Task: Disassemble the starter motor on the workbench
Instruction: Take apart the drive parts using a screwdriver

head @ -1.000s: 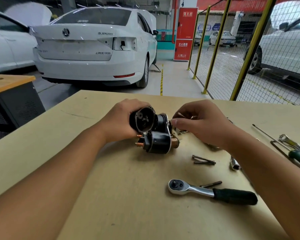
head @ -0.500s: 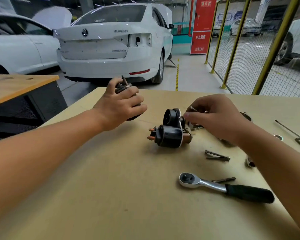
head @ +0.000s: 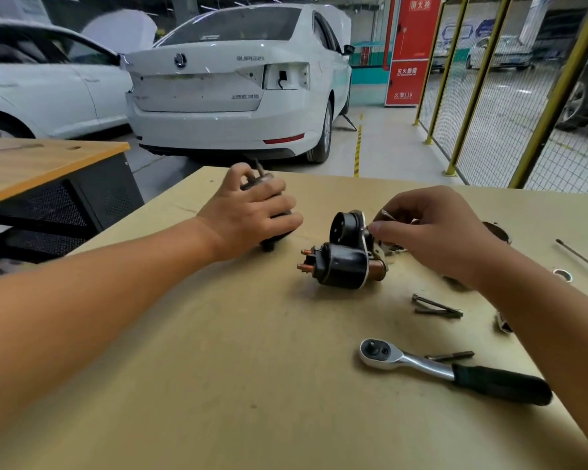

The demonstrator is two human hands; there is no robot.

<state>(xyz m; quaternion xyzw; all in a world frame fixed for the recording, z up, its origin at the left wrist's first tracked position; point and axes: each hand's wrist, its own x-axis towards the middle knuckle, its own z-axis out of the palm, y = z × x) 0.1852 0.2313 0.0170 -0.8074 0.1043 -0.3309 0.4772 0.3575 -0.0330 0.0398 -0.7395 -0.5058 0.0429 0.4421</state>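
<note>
Two hands work apart on the worktop (head: 218,385). The left hand (head: 252,215) clasps a dark motor section (head: 272,237) set down at the far left, mostly hidden under its fingers. The starter motor (head: 345,257) lies just right of it, long axis running left to right, copper terminals pointing left. The right hand (head: 435,232), the nearer one, pinches at its right end; what it grips cannot be made out. A ratchet (head: 448,371) lies nearer the person.
</note>
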